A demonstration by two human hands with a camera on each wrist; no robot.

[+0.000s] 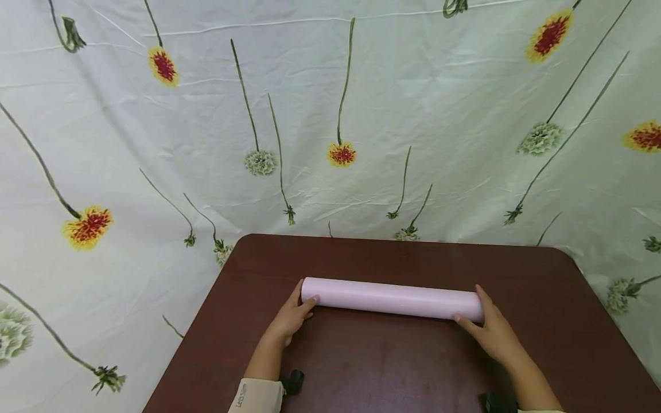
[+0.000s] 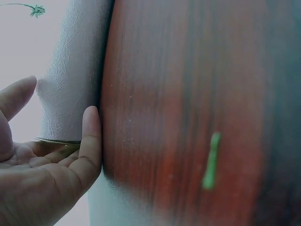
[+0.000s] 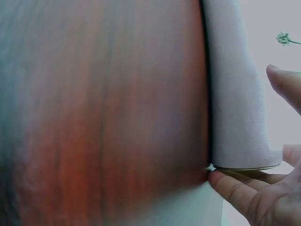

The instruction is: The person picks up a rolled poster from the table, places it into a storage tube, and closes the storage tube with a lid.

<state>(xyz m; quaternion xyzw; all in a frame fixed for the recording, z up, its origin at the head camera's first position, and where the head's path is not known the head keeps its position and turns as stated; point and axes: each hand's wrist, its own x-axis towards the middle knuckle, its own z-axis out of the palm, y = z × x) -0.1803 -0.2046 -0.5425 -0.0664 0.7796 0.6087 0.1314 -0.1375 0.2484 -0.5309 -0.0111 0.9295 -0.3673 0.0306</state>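
Note:
A long pale pink roll of textured sheet material (image 1: 392, 298) lies crosswise on the brown table, slightly lower at its right end in the head view. My left hand (image 1: 288, 321) holds its left end, the thumb over the near side and the other fingers around the end. At the opposite end my right hand (image 1: 494, 335) holds the roll the same way. In the left wrist view, fingers (image 2: 89, 141) cup the roll's end beside the wood. The right wrist view has fingers (image 3: 235, 190) under the other end, with the thumb standing a little off the surface.
The brown wooden table (image 1: 387, 367) has rounded far corners. Behind it and at both sides hangs a white cloth (image 1: 444, 115) printed with flowers. Dark straps sit at both wrists, near pale sleeves (image 1: 256, 396).

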